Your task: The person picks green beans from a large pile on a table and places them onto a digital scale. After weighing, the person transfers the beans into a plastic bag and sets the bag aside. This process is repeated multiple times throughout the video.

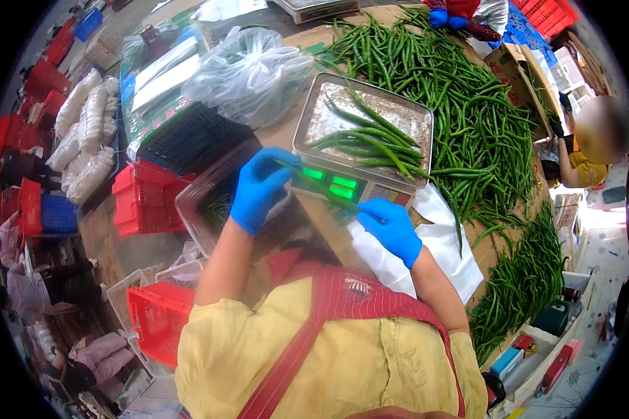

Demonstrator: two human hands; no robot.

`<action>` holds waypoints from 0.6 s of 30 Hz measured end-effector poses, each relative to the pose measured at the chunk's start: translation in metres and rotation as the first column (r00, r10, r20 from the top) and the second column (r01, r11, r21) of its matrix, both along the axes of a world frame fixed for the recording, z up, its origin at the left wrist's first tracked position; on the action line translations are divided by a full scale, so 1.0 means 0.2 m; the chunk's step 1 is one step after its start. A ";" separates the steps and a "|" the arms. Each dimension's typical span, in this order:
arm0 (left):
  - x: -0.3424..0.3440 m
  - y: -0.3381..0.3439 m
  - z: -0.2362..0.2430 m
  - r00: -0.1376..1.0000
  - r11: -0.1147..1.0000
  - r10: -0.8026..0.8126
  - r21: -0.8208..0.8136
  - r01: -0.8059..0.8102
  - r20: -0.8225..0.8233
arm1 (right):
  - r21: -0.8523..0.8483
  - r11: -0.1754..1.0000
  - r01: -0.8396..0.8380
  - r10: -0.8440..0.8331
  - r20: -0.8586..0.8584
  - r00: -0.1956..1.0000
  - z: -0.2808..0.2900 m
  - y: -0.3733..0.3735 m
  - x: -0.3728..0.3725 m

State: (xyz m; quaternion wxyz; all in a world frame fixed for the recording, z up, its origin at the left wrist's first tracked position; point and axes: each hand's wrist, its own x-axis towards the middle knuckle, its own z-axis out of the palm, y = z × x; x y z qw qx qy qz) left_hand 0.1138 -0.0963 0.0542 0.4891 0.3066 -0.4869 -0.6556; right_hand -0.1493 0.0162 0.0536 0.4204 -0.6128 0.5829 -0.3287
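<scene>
A long green chili pepper, blurred, stretches across the front of a weighing scale, over its lit green displays. My left hand, in a blue glove, pinches the pepper's left end. At its right end, the gloved fingers of my right hand are closed on it near the scale's front right corner. Several long green chili peppers lie on the metal pan, pointing roughly the same way. White sheeting lies under and beside my right hand.
A big heap of green peppers covers the table beyond and right of the scale. Clear plastic bags sit at back left, above a dark crate. Red crates stand on the left. Other people work at the far side and right.
</scene>
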 end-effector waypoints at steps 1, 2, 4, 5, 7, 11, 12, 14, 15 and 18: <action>0.02 0.03 0.00 1.000 1.000 0.020 0.017 -0.020 0.008 | 0.011 0.999 -0.031 0.031 0.013 0.999 0.01 0.01 0.03; 0.04 0.05 0.01 0.999 0.999 0.040 0.034 -0.040 0.017 | 0.022 0.998 -0.061 0.060 0.027 0.998 0.03 0.02 0.06; 0.08 0.09 0.03 0.994 0.998 0.054 0.040 -0.058 0.090 | 0.062 0.992 -0.107 0.103 0.061 0.993 0.04 0.03 0.10; 0.11 0.11 0.03 0.987 0.998 0.048 0.029 -0.053 0.155 | 0.016 0.995 -0.096 0.096 0.007 0.995 0.02 0.04 0.11; 0.18 0.11 0.01 0.908 0.979 0.074 -0.202 0.012 0.412 | -0.070 0.995 -0.075 0.068 -0.097 0.993 -0.03 0.06 0.12; 0.22 0.15 -0.07 0.646 0.855 0.121 -0.410 0.318 0.754 | -0.049 0.990 -0.133 0.122 -0.188 0.975 -0.04 0.06 0.11; 0.22 0.19 -0.09 0.640 0.813 0.145 -0.460 0.357 0.754 | -0.032 0.984 -0.177 0.165 -0.237 0.957 -0.04 0.05 0.11; 0.23 0.24 -0.12 0.364 0.772 0.031 -0.254 0.583 0.931 | -0.013 0.973 -0.231 0.216 -0.311 0.926 -0.05 0.06 0.12; 0.29 0.26 -0.28 0.354 0.752 0.038 -0.260 0.606 0.935 | -0.017 0.971 -0.238 0.219 -0.334 0.917 -0.06 0.07 0.12; 0.31 0.37 -0.36 0.461 0.886 -0.098 -0.133 0.443 0.882 | 0.003 0.975 -0.224 0.211 -0.345 0.914 -0.13 0.11 0.13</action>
